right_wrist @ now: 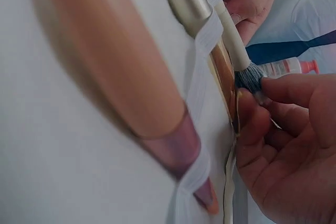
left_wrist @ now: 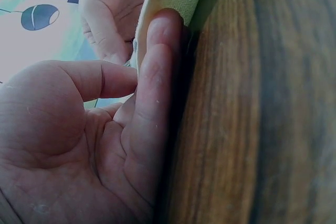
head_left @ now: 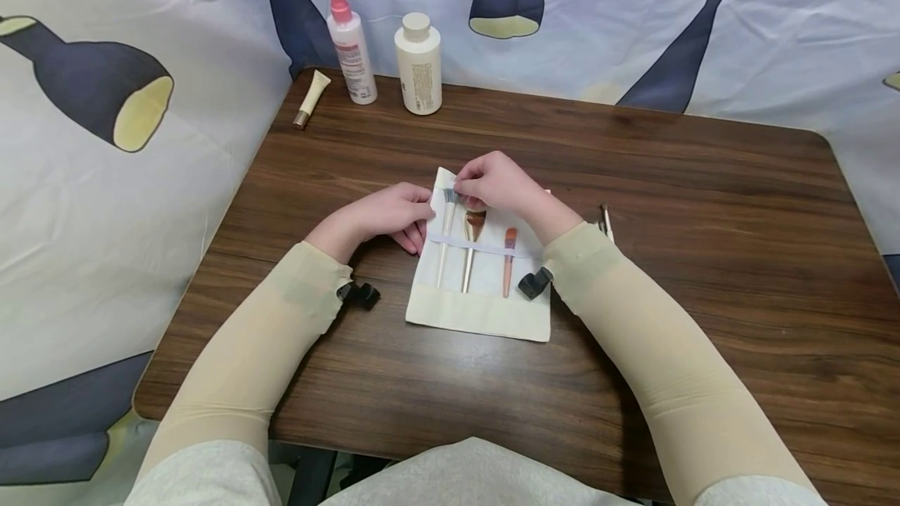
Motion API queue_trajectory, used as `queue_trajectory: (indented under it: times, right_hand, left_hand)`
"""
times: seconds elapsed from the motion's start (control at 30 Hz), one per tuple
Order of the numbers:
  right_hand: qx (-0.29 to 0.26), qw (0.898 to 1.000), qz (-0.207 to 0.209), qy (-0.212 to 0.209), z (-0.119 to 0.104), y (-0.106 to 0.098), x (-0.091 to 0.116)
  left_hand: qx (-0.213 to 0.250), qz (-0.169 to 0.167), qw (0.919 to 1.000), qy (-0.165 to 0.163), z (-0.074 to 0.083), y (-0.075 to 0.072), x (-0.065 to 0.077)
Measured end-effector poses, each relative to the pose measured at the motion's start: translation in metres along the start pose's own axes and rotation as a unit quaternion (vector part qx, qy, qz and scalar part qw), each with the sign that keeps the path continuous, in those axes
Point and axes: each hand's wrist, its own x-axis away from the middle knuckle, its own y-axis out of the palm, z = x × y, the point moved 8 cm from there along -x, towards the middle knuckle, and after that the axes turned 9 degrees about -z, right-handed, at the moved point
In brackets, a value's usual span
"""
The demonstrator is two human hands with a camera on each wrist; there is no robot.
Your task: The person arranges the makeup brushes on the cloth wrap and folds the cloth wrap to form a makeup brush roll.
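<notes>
A cream cloth brush roll [head_left: 478,322] lies unfolded on the table, with an elastic band across its middle. Under the band sit a white-handled makeup brush [head_left: 446,236] with blue-grey bristles, a gold-handled brush [head_left: 469,256] with a brown head, and a pink-handled brush [head_left: 508,264] with orange bristles. My left hand [head_left: 394,213] pinches the roll's left edge, thumb on top and fingers beneath in the left wrist view. At the roll's far end my right hand [head_left: 501,182] pinches the white-handled brush by its bristles [right_wrist: 249,78].
Small brushes [head_left: 606,221] lie on the table [head_left: 703,256] right of the roll, partly behind my right forearm. At the back left stand a pink pump bottle [head_left: 354,57] and a white capped bottle [head_left: 419,69], beside a lying cream tube [head_left: 312,100]. A patterned curtain hangs behind.
</notes>
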Motion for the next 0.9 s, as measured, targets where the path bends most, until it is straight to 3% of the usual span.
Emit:
queue_trajectory:
  times: [0.2, 0.53, 0.73, 0.9]
  right_hand:
    - [0.051, 0.999, -0.012, -0.012, -0.003, 0.003, 0.005]
    - [0.071, 0.997, 0.009, -0.021, -0.005, -0.002, 0.014]
    - [0.067, 0.997, 0.032, -0.036, -0.008, -0.023, 0.034]
    - [0.030, 0.997, 0.066, -0.039, 0.003, -0.056, 0.058]
  left_hand:
    - [-0.003, -0.002, 1.0000, 0.002, 0.002, 0.001, -0.002]
    - [-0.007, -0.003, 1.0000, 0.003, 0.002, 0.001, -0.004]
    - [-0.009, 0.005, 0.9999, 0.003, 0.000, -0.001, -0.003]
    - [-0.005, 0.010, 0.9999, -0.001, -0.002, 0.000, -0.003]
